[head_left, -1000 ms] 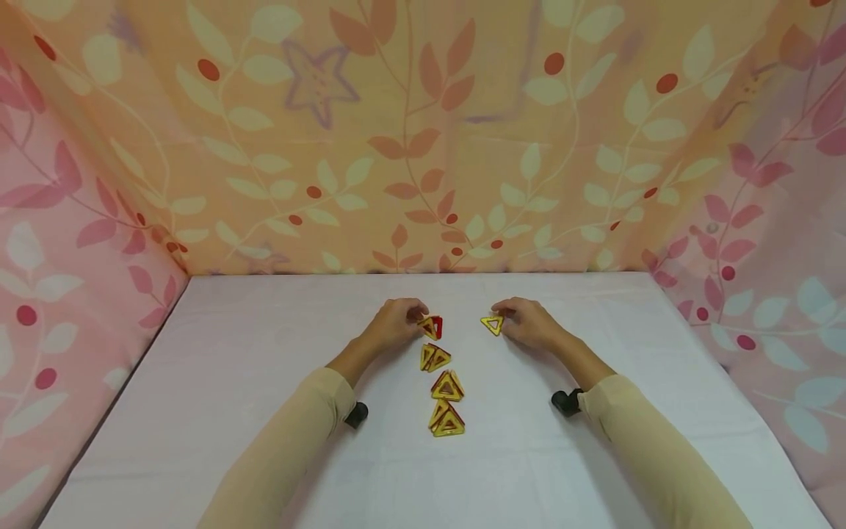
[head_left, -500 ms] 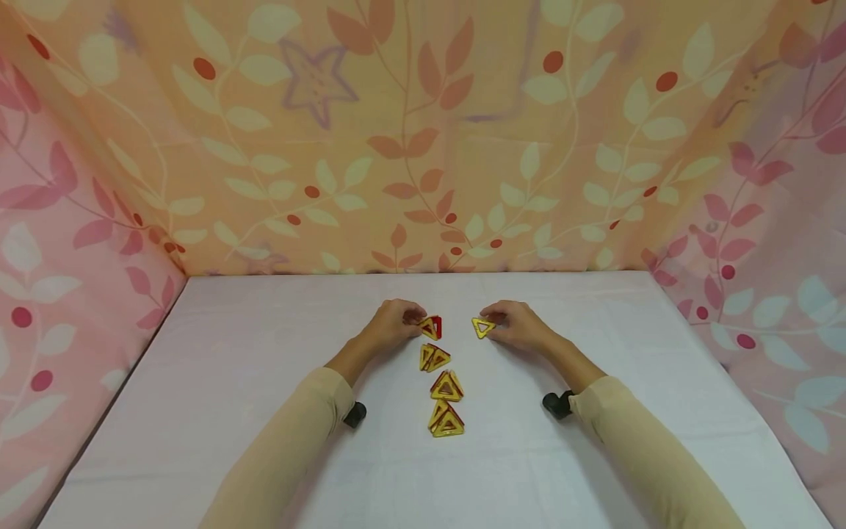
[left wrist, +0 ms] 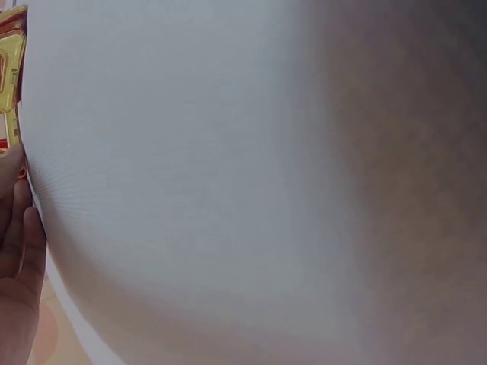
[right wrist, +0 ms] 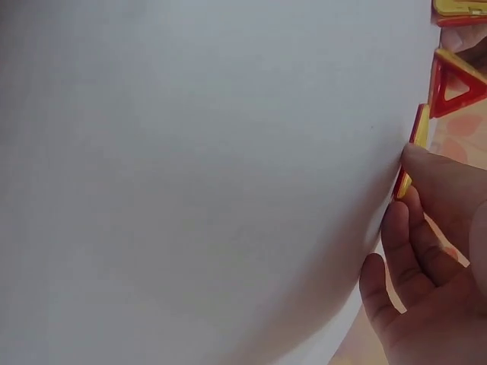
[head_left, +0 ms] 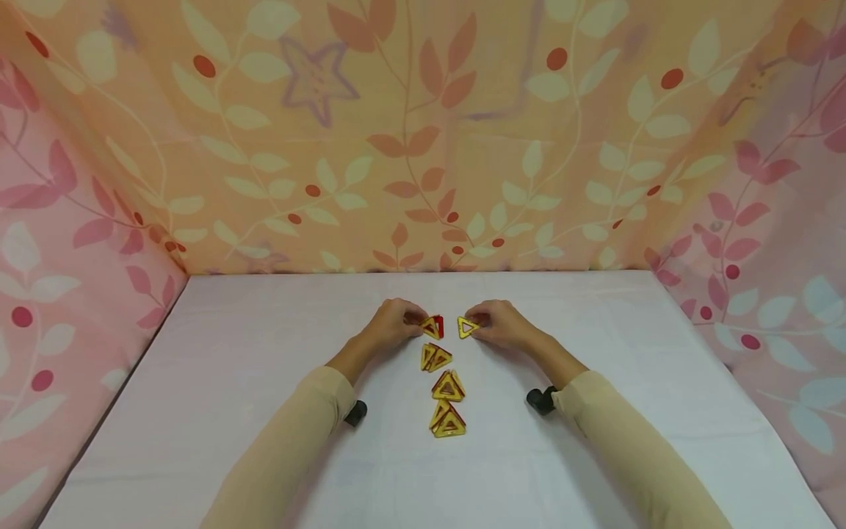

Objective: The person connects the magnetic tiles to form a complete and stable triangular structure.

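Observation:
In the head view my left hand [head_left: 395,323] pinches the edge of a yellow triangular magnetic tile [head_left: 431,328], with a red tile [head_left: 440,325] against its right side. My right hand [head_left: 504,325] holds a single yellow triangular tile [head_left: 467,328] between thumb and fingers, a short gap to the right of that pair. The right wrist view shows this tile [right wrist: 415,148] edge-on, yellow on one face and red on the other. Beyond it stands the red side of the left pair [right wrist: 456,90]. Only part of the left hand [left wrist: 19,251] shows in the left wrist view.
Nearer the person, groups of yellow and red triangular tiles run in a column: one upper group [head_left: 435,357], a middle one [head_left: 449,386] and a front one [head_left: 448,420]. They rest on a white-covered table [head_left: 264,411]. A patterned curtain [head_left: 410,184] rises behind.
My right hand has moved left with its yellow tile, which has turned and come closer to the left pair. The left hand stays nearly where it was.

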`<state>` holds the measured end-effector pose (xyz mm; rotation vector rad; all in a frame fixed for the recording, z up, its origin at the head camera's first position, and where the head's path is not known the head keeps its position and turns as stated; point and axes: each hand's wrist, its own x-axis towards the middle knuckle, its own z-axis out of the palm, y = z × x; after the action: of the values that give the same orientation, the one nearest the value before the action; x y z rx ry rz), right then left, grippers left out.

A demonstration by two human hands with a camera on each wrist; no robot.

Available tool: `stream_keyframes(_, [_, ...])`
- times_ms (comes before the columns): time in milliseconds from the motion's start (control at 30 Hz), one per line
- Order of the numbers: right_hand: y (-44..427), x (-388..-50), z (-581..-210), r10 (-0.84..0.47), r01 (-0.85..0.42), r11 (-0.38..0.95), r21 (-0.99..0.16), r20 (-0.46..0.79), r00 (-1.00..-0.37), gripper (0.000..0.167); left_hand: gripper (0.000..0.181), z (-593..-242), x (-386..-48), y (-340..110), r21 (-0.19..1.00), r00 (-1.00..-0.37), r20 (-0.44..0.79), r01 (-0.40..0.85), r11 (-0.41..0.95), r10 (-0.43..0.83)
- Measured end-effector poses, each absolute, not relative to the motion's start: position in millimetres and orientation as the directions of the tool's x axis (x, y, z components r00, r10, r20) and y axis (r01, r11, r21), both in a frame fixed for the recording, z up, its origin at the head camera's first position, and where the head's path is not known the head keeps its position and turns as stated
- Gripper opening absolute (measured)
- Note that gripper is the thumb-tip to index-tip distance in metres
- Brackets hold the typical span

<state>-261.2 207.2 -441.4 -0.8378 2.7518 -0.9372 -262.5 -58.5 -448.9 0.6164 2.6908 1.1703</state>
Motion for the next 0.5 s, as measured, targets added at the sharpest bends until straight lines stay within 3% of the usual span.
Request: stream_keyframes(500, [185, -266, -437, -0.539, -0.435, 0.697, -0.570, -0.016, -0.842, 0.029, 0.021, -446, -261, -57, 0.724, -0.913, 0.027, 0.298, 0.622, 0.406])
